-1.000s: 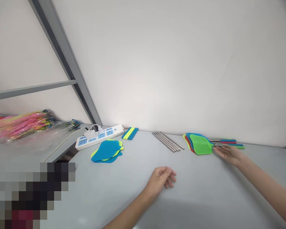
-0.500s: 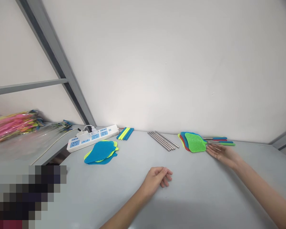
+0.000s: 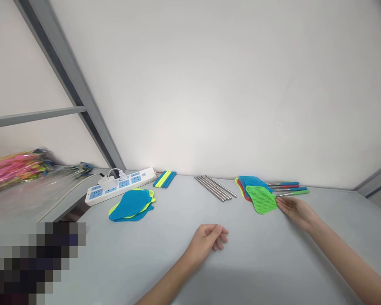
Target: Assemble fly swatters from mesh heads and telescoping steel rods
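My right hand (image 3: 296,210) is at the neck of a green fly swatter (image 3: 262,200), fingers against its metal shaft and the thumb side partly hidden. The swatter's mesh head overlaps blue and red swatter heads, and its green handle (image 3: 301,192) points right. Behind it lie more assembled fly swatters, with a blue head (image 3: 249,181) on top. Over the table's middle, my left hand (image 3: 208,239) is loosely curled with its fingers a little apart, holding nothing. Several metal tubes (image 3: 214,188) lie between the hands, farther back.
Loose blue and yellow swatter heads (image 3: 131,204) are stacked at left on the grey table (image 3: 235,271). Behind them are blue and yellow handles (image 3: 164,179) and a white power strip (image 3: 122,184) with plugs. Bagged colourful items (image 3: 19,169) lie far left. A wall (image 3: 209,84) backs the table.
The green fly swatter has turned and slid toward me off the pile, exposing more of the blue head beneath. My right hand has moved with it. My left hand stays nearly still.
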A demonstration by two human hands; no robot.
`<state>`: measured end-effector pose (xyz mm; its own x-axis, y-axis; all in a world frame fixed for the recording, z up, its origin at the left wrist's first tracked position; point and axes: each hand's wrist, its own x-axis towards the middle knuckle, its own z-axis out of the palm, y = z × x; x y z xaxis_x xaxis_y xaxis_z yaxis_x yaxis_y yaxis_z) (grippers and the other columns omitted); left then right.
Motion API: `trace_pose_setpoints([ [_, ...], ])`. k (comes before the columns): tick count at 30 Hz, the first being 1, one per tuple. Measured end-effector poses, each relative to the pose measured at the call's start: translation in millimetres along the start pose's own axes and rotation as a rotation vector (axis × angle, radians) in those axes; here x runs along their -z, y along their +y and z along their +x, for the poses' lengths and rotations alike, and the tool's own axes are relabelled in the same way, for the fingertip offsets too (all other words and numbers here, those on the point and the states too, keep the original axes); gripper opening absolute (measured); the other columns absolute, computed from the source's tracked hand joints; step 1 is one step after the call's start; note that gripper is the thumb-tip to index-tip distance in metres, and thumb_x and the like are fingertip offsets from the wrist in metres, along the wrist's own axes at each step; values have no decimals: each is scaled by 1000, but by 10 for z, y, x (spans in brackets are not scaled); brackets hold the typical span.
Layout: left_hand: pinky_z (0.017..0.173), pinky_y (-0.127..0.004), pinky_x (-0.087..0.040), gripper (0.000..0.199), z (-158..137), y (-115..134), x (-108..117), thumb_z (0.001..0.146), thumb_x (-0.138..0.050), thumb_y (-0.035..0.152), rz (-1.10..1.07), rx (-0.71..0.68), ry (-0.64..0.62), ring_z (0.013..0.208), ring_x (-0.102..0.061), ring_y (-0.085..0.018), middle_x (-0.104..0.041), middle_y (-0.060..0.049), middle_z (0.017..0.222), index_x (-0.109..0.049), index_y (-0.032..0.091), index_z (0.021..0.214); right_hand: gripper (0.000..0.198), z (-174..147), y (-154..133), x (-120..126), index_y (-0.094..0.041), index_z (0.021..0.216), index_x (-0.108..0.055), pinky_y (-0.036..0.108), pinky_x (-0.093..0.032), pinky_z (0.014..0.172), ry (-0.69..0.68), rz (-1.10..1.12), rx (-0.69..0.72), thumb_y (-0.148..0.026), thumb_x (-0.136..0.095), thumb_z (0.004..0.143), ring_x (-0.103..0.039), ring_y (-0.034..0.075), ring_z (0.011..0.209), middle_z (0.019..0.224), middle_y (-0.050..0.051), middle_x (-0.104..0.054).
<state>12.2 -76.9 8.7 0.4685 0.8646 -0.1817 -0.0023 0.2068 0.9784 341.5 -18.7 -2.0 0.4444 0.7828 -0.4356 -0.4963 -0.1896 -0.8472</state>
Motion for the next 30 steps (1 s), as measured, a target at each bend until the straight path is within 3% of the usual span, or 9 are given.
trace_pose_setpoints([
  [19,49,-22,-35,39,13,-6,-11,75,-46,45,-20,6,6,53,-51,-10,-59,-5,66,-64,10,76,11,-74,-35,26,-12,75,-56,27,-52,70,98,-135,24,-7,-47,72,-61,15,70,83,11,-61],
  [30,50,-22,-35,39,11,-29,-10,75,-45,45,0,-2,2,54,-51,-10,-60,-5,67,-63,11,77,16,-74,15,-143,-11,82,-53,27,-53,72,-3,7,8,-3,-42,73,-61,18,79,87,13,-58],
])
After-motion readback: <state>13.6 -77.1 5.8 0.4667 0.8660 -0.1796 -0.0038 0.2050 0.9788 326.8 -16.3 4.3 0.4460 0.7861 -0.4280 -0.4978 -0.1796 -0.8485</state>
